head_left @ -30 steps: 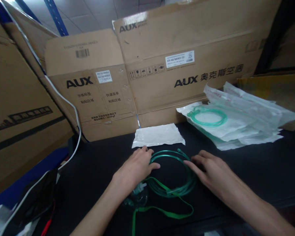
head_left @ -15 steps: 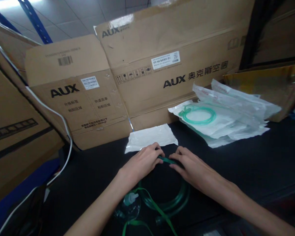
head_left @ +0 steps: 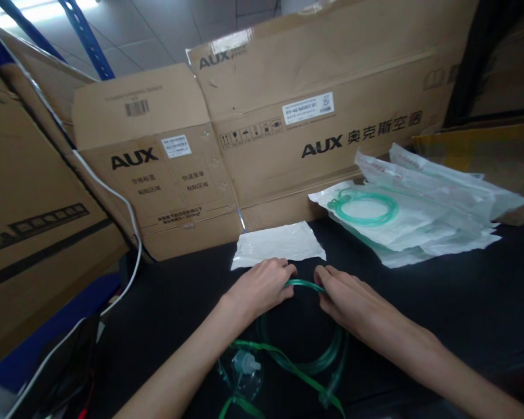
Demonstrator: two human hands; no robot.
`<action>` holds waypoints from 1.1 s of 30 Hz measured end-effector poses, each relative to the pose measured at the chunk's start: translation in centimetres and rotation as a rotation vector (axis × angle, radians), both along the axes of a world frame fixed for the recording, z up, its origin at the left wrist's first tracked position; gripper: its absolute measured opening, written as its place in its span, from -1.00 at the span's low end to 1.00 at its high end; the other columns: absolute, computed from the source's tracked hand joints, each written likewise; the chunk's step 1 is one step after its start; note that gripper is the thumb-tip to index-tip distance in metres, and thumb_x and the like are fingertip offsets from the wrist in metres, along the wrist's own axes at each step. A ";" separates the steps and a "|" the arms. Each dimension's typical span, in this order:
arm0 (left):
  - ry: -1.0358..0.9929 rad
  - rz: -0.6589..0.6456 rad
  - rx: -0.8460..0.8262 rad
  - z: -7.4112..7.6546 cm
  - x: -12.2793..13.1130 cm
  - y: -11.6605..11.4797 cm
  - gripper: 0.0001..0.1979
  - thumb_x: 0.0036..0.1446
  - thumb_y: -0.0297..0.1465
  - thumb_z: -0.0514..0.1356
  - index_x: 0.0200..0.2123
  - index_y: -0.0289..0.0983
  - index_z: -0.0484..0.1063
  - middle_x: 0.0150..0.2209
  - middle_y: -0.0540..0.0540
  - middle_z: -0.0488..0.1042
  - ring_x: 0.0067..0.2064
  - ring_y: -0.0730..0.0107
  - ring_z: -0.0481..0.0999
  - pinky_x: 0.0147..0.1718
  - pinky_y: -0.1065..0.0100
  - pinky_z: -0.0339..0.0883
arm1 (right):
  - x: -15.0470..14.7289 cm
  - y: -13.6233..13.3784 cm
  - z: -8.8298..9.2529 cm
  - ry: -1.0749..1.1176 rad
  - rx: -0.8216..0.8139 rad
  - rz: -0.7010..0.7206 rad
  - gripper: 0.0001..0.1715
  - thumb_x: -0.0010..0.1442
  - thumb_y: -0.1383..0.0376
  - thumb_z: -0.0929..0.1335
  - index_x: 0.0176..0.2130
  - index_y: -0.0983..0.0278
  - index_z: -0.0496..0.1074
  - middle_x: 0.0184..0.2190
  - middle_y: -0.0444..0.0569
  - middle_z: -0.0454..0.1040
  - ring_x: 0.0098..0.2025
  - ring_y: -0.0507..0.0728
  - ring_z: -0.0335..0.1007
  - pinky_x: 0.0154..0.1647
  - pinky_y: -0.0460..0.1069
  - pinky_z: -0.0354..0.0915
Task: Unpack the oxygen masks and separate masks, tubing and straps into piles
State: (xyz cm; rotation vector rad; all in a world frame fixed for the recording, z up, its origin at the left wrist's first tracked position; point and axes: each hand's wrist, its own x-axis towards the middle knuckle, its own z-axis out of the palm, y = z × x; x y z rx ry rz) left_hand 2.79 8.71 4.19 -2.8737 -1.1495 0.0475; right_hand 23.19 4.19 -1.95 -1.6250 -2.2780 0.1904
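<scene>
Between my hands runs a green translucent tube (head_left: 305, 283), bowed slightly upward. My left hand (head_left: 268, 286) is closed around one part of it, and my right hand (head_left: 338, 294) grips it a short way to the right. Below them the rest of the tubing hangs in a loose coil over the black table (head_left: 179, 302). A clear oxygen mask (head_left: 247, 375) with a whitish connector lies near my left forearm. Its green strap (head_left: 288, 364) crosses in front of the coil. Just beyond my left hand lies a flat white packet (head_left: 279, 244).
At the right back, several white-and-clear pouches (head_left: 432, 227) are stacked, the top one showing coiled green tubing (head_left: 367, 208). Large cardboard boxes (head_left: 262, 192) stand along the back. A white cable (head_left: 133, 218) runs down the left side, near a dark object (head_left: 74, 361).
My right hand has closed its fingers on the tube, which now arches between both hands. The view has shifted left, and the mask and strap have moved slightly beneath my arms.
</scene>
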 end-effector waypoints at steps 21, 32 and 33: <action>-0.421 0.193 0.192 5.4 -4.3 -1.0 -0.66 0.33 -0.37 0.14 0.07 -0.21 0.62 -0.16 -0.11 0.55 -0.20 0.28 0.57 -0.12 0.32 0.38 | -0.5 0.7 3.3 0.594 -0.281 0.126 -0.59 0.31 -0.01 0.29 -0.23 0.28 0.46 -0.54 -0.03 0.59 -0.48 0.15 0.58 -0.41 -0.03 0.45; -0.654 0.749 0.247 7.5 -15.9 -0.3 -0.57 0.25 -0.13 0.13 -0.11 -0.31 0.64 -0.30 -0.11 0.63 -0.29 0.20 0.61 -0.14 0.33 0.36 | -0.8 -1.2 3.4 0.470 -0.254 0.204 -0.47 0.27 -0.06 0.38 0.01 0.22 0.66 -0.29 0.03 0.62 -0.26 0.20 0.57 -0.22 0.00 0.42; -0.646 0.801 0.227 7.3 -17.0 0.1 -0.58 0.24 -0.14 0.13 -0.13 -0.33 0.64 -0.39 -0.11 0.62 -0.28 0.14 0.62 -0.16 0.31 0.36 | -0.8 -1.3 3.2 0.468 -0.243 0.211 -0.51 0.26 -0.05 0.39 -0.02 0.18 0.68 -0.27 0.03 0.62 -0.24 0.20 0.58 -0.19 0.00 0.43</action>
